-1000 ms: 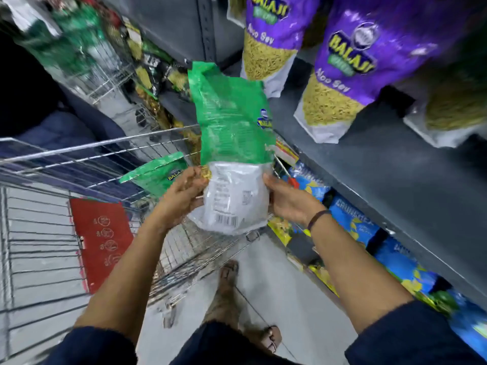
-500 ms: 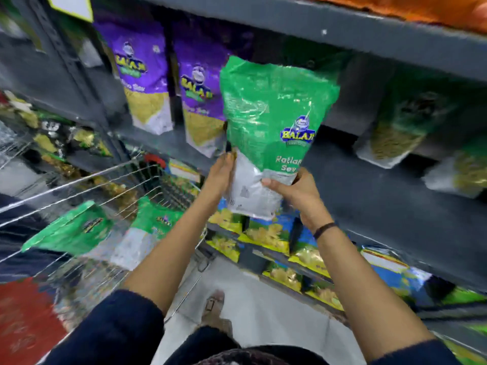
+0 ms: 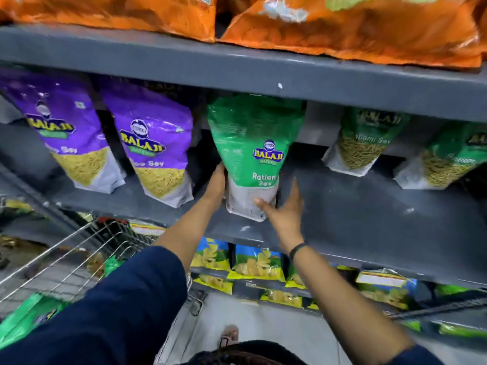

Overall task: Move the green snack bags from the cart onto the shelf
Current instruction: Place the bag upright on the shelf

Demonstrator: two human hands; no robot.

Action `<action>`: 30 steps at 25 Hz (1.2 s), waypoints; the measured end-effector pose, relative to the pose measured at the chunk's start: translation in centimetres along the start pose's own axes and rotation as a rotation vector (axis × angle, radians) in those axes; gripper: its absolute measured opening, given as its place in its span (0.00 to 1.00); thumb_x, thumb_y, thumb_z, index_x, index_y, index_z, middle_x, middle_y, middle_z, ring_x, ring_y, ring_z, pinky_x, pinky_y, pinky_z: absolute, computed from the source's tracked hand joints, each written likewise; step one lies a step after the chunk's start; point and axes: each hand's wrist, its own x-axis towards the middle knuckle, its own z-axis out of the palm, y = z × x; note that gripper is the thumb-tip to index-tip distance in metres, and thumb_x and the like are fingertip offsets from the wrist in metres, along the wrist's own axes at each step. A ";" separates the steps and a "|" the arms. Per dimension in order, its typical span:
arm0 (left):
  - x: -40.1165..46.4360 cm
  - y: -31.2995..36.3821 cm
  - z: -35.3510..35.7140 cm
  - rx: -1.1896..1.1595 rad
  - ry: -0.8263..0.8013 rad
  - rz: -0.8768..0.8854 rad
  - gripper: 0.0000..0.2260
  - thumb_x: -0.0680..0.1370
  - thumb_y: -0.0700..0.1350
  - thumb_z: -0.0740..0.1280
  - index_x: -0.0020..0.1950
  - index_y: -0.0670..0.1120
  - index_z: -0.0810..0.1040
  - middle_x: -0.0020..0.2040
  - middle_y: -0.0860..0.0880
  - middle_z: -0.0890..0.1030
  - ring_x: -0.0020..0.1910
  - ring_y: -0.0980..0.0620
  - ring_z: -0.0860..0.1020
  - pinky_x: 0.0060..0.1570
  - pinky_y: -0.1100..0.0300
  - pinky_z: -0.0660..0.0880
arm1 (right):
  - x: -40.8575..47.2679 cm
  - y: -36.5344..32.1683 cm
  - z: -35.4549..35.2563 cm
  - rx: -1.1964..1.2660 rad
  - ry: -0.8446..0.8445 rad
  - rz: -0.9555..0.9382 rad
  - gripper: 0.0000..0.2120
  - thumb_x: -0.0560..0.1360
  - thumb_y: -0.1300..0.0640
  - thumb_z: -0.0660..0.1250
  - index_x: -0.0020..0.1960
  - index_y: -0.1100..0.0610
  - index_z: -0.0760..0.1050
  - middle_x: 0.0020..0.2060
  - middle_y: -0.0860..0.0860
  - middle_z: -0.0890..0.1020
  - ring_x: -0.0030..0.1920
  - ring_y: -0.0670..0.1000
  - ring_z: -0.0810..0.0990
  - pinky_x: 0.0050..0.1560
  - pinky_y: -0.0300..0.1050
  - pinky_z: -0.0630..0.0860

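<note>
Sleeves: two dark blue sleeves are seen nearest the camera, one on each arm.
Foot: one sandalled foot (image 3: 228,335) is seen on the pale floor.
Cart: one wire cart (image 3: 66,259) is seen at lower left; two green bags are counted inside it, one large at the bottom left (image 3: 23,320) and one smaller patch behind the left sleeve (image 3: 113,266).
Wristband: one dark band (image 3: 297,251) is worn on the right wrist.
Low shelf: yellow-and-blue packets (image 3: 257,263) are stacked there; their number cannot be told, since several are cut off or blurred.
Right hand (image 3: 286,212): fingers are spread and loose; the thumb is laid on the bag's lower right corner, and nothing is clasped.
Left hand (image 3: 217,184): it is pressed flat against the bag's left edge, fingers hidden behind it; whether they are curled round the bag cannot be told.
Held bag (image 3: 254,156): one green bag is stood upright on the middle shelf (image 3: 355,214), its base set on the board, between the purple bags and the other green ones.
Purple bags: two are counted to its left, one (image 3: 63,138) far left and one (image 3: 155,151) nearer.
Shelved green bags: two are counted to its right, one (image 3: 366,143) closer and one (image 3: 448,159) at the edge, further back on the board.
Top shelf: two orange bags (image 3: 355,27) are seen, blurred.
</note>
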 end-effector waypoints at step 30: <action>-6.9 -4.5 -2.7 0.206 0.407 0.326 0.16 0.80 0.47 0.54 0.64 0.39 0.68 0.65 0.42 0.72 0.64 0.48 0.70 0.66 0.56 0.64 | 1.5 1.7 0.8 0.484 0.109 0.260 0.13 0.78 0.46 0.54 0.42 0.51 0.71 0.38 0.51 0.75 0.38 0.49 0.74 0.39 0.43 0.75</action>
